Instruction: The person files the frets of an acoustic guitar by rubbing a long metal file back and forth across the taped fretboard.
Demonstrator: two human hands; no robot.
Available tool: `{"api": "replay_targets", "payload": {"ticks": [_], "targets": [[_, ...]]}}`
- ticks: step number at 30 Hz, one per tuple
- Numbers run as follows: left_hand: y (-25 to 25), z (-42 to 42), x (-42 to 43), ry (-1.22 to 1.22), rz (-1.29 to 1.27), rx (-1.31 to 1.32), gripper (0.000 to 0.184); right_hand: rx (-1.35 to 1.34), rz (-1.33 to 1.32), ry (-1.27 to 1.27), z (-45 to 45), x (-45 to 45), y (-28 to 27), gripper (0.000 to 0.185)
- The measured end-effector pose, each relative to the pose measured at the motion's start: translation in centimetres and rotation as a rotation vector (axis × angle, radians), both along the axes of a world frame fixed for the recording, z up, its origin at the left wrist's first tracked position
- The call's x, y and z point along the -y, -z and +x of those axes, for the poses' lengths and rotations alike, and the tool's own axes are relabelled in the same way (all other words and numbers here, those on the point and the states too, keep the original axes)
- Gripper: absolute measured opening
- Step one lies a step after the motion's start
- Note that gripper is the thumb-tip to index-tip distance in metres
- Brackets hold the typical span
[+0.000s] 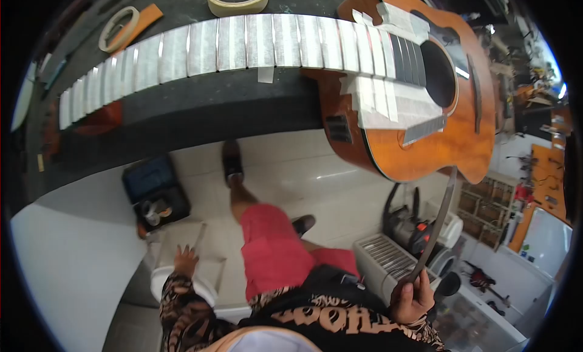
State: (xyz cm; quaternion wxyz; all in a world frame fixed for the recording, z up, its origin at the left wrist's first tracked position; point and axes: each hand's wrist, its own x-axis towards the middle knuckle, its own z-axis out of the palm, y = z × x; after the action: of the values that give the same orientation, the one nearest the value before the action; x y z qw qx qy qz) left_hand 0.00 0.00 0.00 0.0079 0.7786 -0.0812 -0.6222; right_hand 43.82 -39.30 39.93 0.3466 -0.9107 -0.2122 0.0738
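An orange-brown acoustic guitar (437, 148) lies on the dark workbench, its neck reaching left. Masking tape (231, 45) covers most of the fretboard between the frets and part of the body beside it. A flat grey metal piece (425, 130) rests on the body below the soundhole. My right hand (414, 298), at the lower right, has its fingers wrapped round the lower end of a long thin dark strip (440, 218), whose top reaches the guitar's edge. My left hand (186, 261) is low at the left, fingers spread, over a pale stool or box.
Tape rolls (258, 4) (108, 33) lie on the bench (182, 106) behind the neck. Below are an open black case (164, 182), a ribbed grey box (379, 255) and a black and red machine (413, 230). Shelves and tools stand at the right.
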Motion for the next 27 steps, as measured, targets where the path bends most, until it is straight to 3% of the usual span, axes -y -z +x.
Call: {"api": "replay_targets", "payload": {"ticks": [1, 2, 3, 4, 5, 6, 7, 8, 9, 12, 14, 15, 17, 18, 21, 23, 25, 26, 27], "targets": [[2.3, 2.0, 1.8, -0.020, -0.011, 0.041, 0.042, -0.051, 0.075, 0.114, 0.4, 0.0, 0.2, 0.049], [7.4, -4.1, 5.1, -0.097, 0.057, 0.130, 0.043, -0.105, 0.143, 0.225, 0.8, 0.7, 0.0, 0.047], [12.8, -9.9, 8.2, -0.180, 0.118, 0.222, 0.043, -0.010, 0.097, 0.162, 0.4, 0.4, 0.5, 0.048], [11.0, -10.5, 9.0, -0.261, 0.268, 0.111, 0.047, -0.029, 0.105, 0.156, 0.9, 0.0, 0.4, 0.048], [13.9, -11.5, 8.2, -0.167, 0.169, -0.027, 0.055, -0.021, 0.125, 0.149, 1.7, -0.7, 1.1, 0.048], [12.6, -9.3, 10.1, -0.199, 0.282, -0.168, 0.057, 0.016, 0.086, 0.139, 2.4, -1.1, 0.7, 0.050], [15.1, -10.6, 11.6, -0.143, 0.276, -0.185, 0.060, 0.055, 0.051, 0.125, 3.0, -1.4, 0.0, 0.050], [13.8, -11.2, 11.9, -0.109, 0.272, -0.198, 0.061, 0.073, 0.074, 0.122, 4.0, -1.9, -0.1, 0.051], [13.2, -11.4, 11.9, 0.097, 0.220, -0.192, 0.062, 0.086, 0.091, 0.127, 4.6, -2.5, -0.1, 0.052], [13.9, -10.6, 13.4, 0.196, 0.144, 0.024, 0.057, 0.167, 0.129, 0.113, 7.3, -4.9, -0.2, 0.055], [14.4, -9.8, 13.8, 0.023, 0.162, -0.229, 0.050, 0.143, 0.116, 0.186, 8.7, -6.3, -0.5, 0.057], [14.8, -9.6, 13.7, 0.021, 0.168, -0.226, 0.050, 0.146, 0.122, 0.185, 8.9, -7.3, -0.5, 0.057], [9.3, -3.1, 11.4, -0.475, 0.103, -0.239, 0.041, 0.081, 0.156, 0.212, 9.3, -8.8, -0.9, 0.055], [10.1, -2.5, 10.9, -0.523, 0.057, -0.177, 0.040, 0.076, 0.179, 0.224, 9.5, -8.9, -1.0, 0.053], [11.9, 2.4, 9.5, -0.543, -0.023, -0.051, 0.032, 0.186, 0.139, 0.222, 9.9, -8.4, -1.1, 0.051], [14.7, 4.4, 8.5, -0.579, -0.144, 0.226, 0.021, 0.214, 0.164, 0.296, 9.5, -6.8, -1.3, 0.051], [6.0, 16.4, 2.8, -0.402, -0.399, 0.284, 0.044, 0.211, 0.175, 0.427, 8.9, -5.7, -1.5, 0.051], [8.7, 17.9, 2.2, -0.475, -0.475, 0.238, 0.054, 0.220, 0.222, 0.445, 8.6, -4.9, -1.4, 0.052], [6.2, 22.5, 1.0, -0.458, -0.557, 0.238, 0.047, 0.214, 0.264, 0.509, 8.2, -4.3, -1.2, 0.052]]}}
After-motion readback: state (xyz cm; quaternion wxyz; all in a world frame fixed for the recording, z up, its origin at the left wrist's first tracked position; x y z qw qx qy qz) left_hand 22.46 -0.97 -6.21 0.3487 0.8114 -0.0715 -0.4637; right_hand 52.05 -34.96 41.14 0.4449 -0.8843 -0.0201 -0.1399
